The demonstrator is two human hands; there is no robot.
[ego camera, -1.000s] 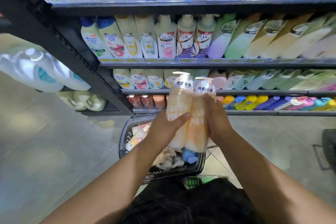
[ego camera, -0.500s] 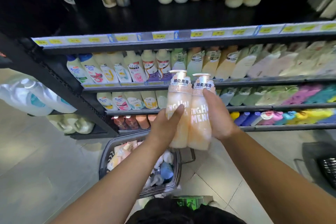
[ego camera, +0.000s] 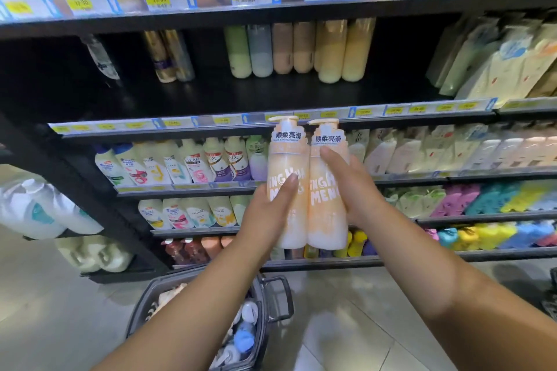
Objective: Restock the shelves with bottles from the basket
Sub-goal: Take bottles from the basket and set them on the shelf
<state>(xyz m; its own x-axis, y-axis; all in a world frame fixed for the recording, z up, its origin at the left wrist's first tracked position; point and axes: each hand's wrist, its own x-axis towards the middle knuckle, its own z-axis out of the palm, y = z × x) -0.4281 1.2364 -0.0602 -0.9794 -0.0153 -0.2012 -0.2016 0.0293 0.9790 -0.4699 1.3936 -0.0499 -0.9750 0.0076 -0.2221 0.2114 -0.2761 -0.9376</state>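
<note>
The shelves [ego camera: 271,96] fill the view from 9 through 12 to 3 o'clock. The board at 12 o'clock is half bare. A row of pastel bottles [ego camera: 298,48] stands at its back, and refill pouches [ego camera: 497,63] crowd it toward 2 o'clock. Its front strip of price tags [ego camera: 180,123] runs just behind the pump heads of the two held bottles. The lower tiers at 9 o'clock are packed with shampoo bottles [ego camera: 193,163]. Big white jugs [ego camera: 39,211] sit farther out at 9 o'clock. The basket [ego camera: 263,319] stands on the tiled floor [ego camera: 60,325] at 6 o'clock, partly under the left forearm, with more bottles inside.

At the centre, held in the air before the shelves, the left bottle [ego camera: 286,159] and right bottle [ego camera: 325,220] touch along their flanks. Both are upright, with the long axis running 6 to 12 o'clock, pumps up at 12, spouts turned toward 9 and labels facing the camera. The left grip [ego camera: 271,214] wraps the left bottle from 8 o'clock, thumb laid across its front. The right grip [ego camera: 358,190] clasps the right bottle from 4 o'clock, with one digit on its shoulder.

Each bottle is peach, fading to creamy white at the base. Each has white block lettering, a white collar label with dark blue Chinese characters, and a pale pump.
</note>
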